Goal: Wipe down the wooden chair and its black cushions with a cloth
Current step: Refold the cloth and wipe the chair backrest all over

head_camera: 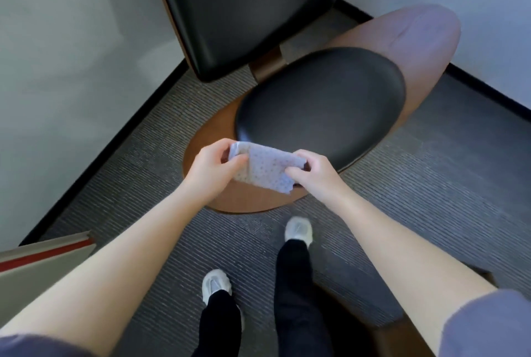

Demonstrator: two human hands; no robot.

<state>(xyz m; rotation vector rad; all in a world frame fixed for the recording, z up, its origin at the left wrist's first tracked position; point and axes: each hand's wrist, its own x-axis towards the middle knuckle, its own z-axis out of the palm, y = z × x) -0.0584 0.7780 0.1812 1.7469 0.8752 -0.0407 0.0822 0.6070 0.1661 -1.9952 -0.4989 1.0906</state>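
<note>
A low wooden chair [201, 152] stands on the carpet in a corner. Its oval black seat cushion [321, 109] lies on the curved wooden base, and a black back cushion [244, 8] rises behind it. Both my hands hold a folded pale cloth with small dots [267, 168] in the air just above the seat's front edge. My left hand [211, 168] pinches the cloth's left end. My right hand [311, 172] grips its right end. The cloth does not touch the chair.
White walls with a black skirting [115, 138] close the corner on the left and right. Grey ribbed carpet [143, 184] covers the floor. My feet in white shoes [298, 230] stand just before the chair. A grey and red object [43, 256] sits at the lower left.
</note>
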